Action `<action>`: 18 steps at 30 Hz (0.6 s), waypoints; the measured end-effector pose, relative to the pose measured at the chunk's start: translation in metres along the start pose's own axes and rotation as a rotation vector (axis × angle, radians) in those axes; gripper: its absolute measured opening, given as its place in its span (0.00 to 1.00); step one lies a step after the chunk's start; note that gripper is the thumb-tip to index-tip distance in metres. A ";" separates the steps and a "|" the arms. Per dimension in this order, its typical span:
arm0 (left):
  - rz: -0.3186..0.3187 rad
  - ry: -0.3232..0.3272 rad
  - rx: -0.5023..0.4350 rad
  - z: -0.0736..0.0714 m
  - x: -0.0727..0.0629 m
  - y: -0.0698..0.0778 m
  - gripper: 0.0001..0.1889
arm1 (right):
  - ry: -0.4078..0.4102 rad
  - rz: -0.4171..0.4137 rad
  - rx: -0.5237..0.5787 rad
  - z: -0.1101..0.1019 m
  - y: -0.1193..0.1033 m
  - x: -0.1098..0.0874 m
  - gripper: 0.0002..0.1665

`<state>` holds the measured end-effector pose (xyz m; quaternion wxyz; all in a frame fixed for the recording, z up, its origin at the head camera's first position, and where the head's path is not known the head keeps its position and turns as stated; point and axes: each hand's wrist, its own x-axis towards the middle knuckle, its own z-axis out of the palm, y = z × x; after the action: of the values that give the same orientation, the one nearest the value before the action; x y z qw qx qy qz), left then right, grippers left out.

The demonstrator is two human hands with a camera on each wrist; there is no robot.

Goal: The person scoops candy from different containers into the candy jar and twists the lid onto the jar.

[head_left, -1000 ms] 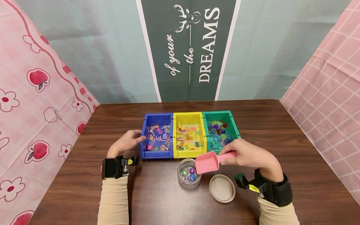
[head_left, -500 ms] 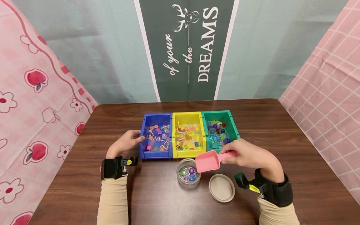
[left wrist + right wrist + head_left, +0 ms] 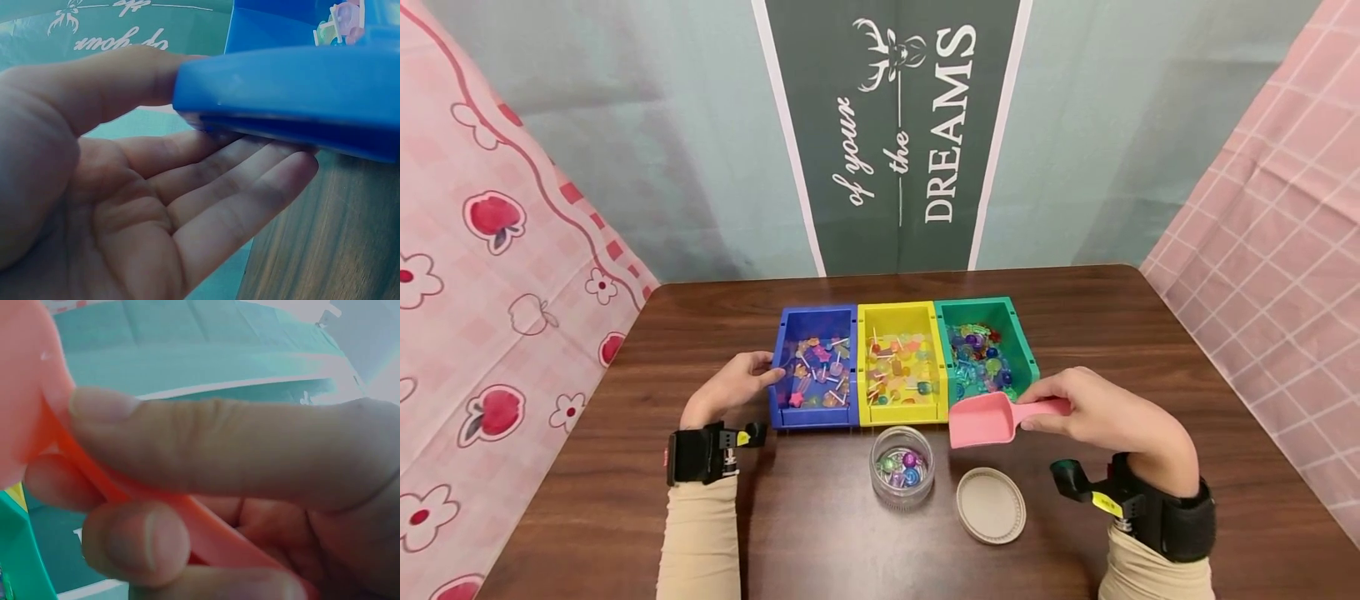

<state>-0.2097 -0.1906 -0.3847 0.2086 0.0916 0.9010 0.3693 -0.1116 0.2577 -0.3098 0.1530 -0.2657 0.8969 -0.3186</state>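
Note:
My right hand point(image 3: 1101, 408) grips the handle of a pink scoop point(image 3: 981, 419), thumb along it and fingers curled beneath. The scoop's pan looks bare, in front of the green bin point(image 3: 1024, 342). At the left, my left hand point(image 3: 733, 385) holds the side of the blue bin point(image 3: 778, 408); in the left wrist view its thumb lies over the blue rim point(image 3: 281, 81) and the other fingers reach below it. Between blue and green stands a yellow bin point(image 3: 902, 412). A clear jar point(image 3: 902, 500) with several shiny beads is in front, beside a round pale lid point(image 3: 991, 506).
Lollipop-shaped and star-shaped trinkets point(image 3: 823, 362) lie in the blue bin, yellowish ones point(image 3: 898, 367) in the yellow bin and coloured beads point(image 3: 981, 358) in the green. The brown table point(image 3: 820, 533) ends at hanging cloths on three sides.
My right hand has moved right with the scoop, away from above the jar's rim, toward the front of the green bin. The left hand stays at the blue bin.

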 end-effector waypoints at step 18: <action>-0.004 -0.014 -0.015 0.001 -0.001 0.000 0.26 | 0.150 0.289 -0.175 0.000 0.011 0.008 0.12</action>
<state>-0.2083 -0.1900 -0.3853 0.2165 0.0907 0.8968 0.3751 -0.1224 0.2601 -0.3175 0.1061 -0.1219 0.9589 -0.2332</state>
